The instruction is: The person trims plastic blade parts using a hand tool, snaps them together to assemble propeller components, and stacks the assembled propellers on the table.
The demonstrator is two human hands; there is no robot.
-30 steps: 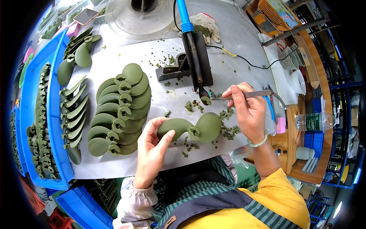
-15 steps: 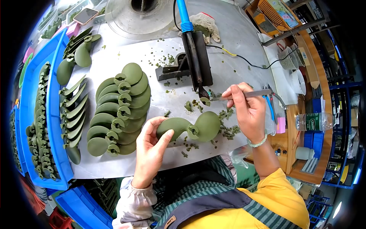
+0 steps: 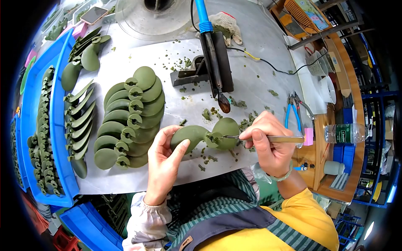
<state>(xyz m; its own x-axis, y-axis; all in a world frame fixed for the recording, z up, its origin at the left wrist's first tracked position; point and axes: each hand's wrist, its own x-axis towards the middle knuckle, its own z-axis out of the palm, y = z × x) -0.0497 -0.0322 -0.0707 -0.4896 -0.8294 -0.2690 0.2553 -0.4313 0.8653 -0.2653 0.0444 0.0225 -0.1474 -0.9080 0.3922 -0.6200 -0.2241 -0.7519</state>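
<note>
My left hand (image 3: 162,161) pinches one rounded blade of an olive-green two-bladed propeller (image 3: 187,137), keeping it just above the table's front part. In my right hand (image 3: 272,144) are slim metal tweezers (image 3: 284,139), gripped like a pen. Their dark tip reaches across the right blade to the notched hub; whether a small piece sits between the points cannot be made out. Above the propeller, a soldering iron (image 3: 215,79) with a blue cable sleeve rests on a black stand (image 3: 190,78), its flattened brown tip pointing down toward me.
Stacked green propellers (image 3: 134,119) lie left of my hands, with more (image 3: 81,121) beside a blue tray (image 3: 69,167). Small green scraps (image 3: 251,119) litter the table. Blue-handled pliers (image 3: 293,111), a work glove (image 3: 226,27) and a plastic bottle (image 3: 345,133) are around.
The tweezers have moved from the iron's tip down and left to the propeller's hub. A green bit at the iron's tip is gone from there. My left hand stays nearly still.
</note>
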